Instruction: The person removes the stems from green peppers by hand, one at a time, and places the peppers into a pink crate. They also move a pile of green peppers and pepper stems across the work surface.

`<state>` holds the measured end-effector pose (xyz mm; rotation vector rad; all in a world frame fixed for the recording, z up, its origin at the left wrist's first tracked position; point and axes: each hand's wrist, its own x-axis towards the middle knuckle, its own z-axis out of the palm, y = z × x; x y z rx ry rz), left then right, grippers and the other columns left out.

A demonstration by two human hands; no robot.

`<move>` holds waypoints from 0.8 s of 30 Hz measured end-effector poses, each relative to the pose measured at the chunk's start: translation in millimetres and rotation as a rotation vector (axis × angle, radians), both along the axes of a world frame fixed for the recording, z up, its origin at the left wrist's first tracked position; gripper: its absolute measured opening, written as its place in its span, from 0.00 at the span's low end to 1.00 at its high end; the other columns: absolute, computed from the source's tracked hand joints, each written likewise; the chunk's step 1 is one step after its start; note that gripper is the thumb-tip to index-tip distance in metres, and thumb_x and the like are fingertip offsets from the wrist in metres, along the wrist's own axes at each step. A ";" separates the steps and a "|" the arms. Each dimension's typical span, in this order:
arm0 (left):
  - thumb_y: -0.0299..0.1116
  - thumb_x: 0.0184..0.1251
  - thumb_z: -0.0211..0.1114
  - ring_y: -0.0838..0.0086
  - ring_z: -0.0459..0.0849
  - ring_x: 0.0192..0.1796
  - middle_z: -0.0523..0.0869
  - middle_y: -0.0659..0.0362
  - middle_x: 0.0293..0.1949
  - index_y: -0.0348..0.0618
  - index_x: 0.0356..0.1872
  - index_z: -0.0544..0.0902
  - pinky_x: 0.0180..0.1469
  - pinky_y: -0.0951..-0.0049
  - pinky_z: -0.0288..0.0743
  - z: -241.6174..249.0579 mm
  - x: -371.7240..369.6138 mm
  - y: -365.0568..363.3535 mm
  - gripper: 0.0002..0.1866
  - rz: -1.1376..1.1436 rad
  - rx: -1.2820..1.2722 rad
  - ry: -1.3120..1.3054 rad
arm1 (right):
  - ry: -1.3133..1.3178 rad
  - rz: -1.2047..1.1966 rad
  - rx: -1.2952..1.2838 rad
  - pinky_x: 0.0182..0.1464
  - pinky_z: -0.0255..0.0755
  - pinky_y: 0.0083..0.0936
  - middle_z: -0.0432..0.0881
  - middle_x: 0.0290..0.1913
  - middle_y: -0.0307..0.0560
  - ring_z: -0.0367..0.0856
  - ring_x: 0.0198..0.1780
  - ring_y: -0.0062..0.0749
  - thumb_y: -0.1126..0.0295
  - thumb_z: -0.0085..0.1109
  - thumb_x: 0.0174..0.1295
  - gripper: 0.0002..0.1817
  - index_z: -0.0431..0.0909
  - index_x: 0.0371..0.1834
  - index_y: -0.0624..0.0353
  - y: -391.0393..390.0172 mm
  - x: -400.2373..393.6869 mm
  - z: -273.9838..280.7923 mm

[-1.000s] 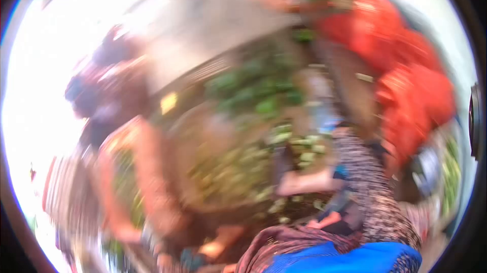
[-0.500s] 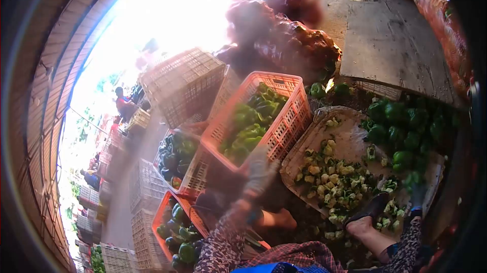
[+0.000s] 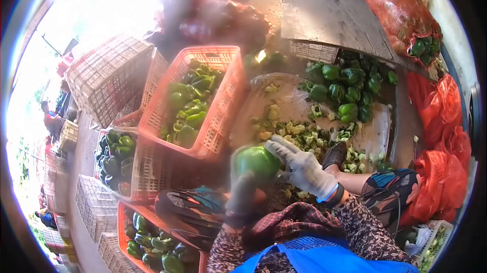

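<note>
Left hand (image 3: pixel 242 192): gloved, blurred, grip closed under green bell pepper (image 3: pixel 257 160)
Right hand (image 3: pixel 302 167): gloved, fingers clasp pepper's side
Edges: orange crate (image 3: pixel 223 116) just left
Hidden: pepper's underside

A glossy green bell pepper (image 3: pixel 257 161) sits between a dark grey knit-gloved left hand (image 3: pixel 242 192) and a pale grey knit-gloved right hand (image 3: pixel 303 167) with a blue cuff. The orange plastic lattice crate (image 3: pixel 223 116) holds green peppers. The red mesh sack (image 3: pixel 401 12) shows green inside. The sleeves carry a brown-and-pink speckled print.
</note>
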<state>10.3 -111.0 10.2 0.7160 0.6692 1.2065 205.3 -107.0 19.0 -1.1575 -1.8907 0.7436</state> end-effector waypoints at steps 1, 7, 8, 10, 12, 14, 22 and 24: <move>0.52 0.60 0.75 0.61 0.79 0.68 0.78 0.51 0.67 0.44 0.73 0.67 0.71 0.57 0.75 0.3 -7.5 -1.9 0.44 0.008 0.007 -0.012 | 0.054 -0.087 -0.074 0.62 0.81 0.31 0.85 0.59 0.51 0.87 0.59 0.39 0.84 0.70 0.59 0.29 0.78 0.67 0.60 -9.7 -7.3 5.9; 0.39 0.43 0.86 0.57 0.73 0.72 0.70 0.46 0.72 0.46 0.68 0.69 0.75 0.52 0.68 -28.0 -42.6 -4.5 0.48 0.294 0.526 0.502 | 0.173 0.055 -0.251 0.34 0.75 0.19 0.78 0.29 0.34 0.74 0.30 0.15 0.78 0.50 0.76 0.09 0.82 0.45 0.63 -39.9 -40.9 43.9; 0.33 0.39 0.86 0.54 0.72 0.73 0.67 0.44 0.73 0.47 0.66 0.70 0.75 0.52 0.68 -23.6 -41.1 -6.3 0.48 0.298 0.591 0.526 | 0.173 0.057 -0.310 0.33 0.75 0.20 0.77 0.28 0.35 0.73 0.28 0.16 0.77 0.49 0.77 0.09 0.82 0.44 0.62 -41.2 -42.7 47.5; 0.33 0.39 0.87 0.54 0.72 0.73 0.67 0.43 0.73 0.47 0.66 0.70 0.75 0.51 0.68 -13.4 -37.3 -11.0 0.48 0.289 0.621 0.564 | 0.125 0.057 -0.187 0.31 0.77 0.25 0.76 0.26 0.39 0.75 0.25 0.20 0.72 0.48 0.79 0.10 0.80 0.42 0.62 -42.0 -40.2 37.6; 0.35 0.40 0.88 0.53 0.72 0.73 0.67 0.43 0.73 0.48 0.67 0.69 0.75 0.51 0.68 -2.1 -29.2 -18.9 0.49 0.282 0.673 0.644 | 0.080 0.076 -0.288 0.31 0.77 0.27 0.76 0.26 0.40 0.77 0.25 0.22 0.72 0.48 0.80 0.10 0.80 0.43 0.62 -45.8 -31.0 44.5; 0.35 0.41 0.89 0.53 0.73 0.73 0.67 0.42 0.73 0.48 0.67 0.69 0.75 0.51 0.69 -3.0 -18.8 -20.9 0.49 0.258 0.652 0.600 | 0.040 0.101 -0.390 0.31 0.78 0.29 0.76 0.25 0.40 0.78 0.25 0.23 0.71 0.48 0.80 0.10 0.80 0.44 0.62 -51.0 -23.1 53.0; 0.44 0.52 0.84 0.55 0.69 0.75 0.66 0.48 0.76 0.51 0.72 0.64 0.76 0.54 0.68 -4.2 -6.3 -30.0 0.48 0.270 0.297 0.079 | -0.101 0.014 -0.416 0.35 0.74 0.51 0.83 0.29 0.61 0.84 0.34 0.63 0.70 0.57 0.71 0.08 0.82 0.48 0.59 -115.2 -10.4 -62.7; 0.47 0.50 0.81 0.58 0.70 0.75 0.69 0.49 0.74 0.49 0.74 0.65 0.77 0.56 0.67 -3.6 -14.8 -25.5 0.49 0.294 0.230 0.057 | -0.028 -0.035 -0.504 0.36 0.76 0.46 0.84 0.29 0.60 0.86 0.34 0.58 0.71 0.56 0.71 0.09 0.82 0.50 0.59 -121.1 -7.7 -70.4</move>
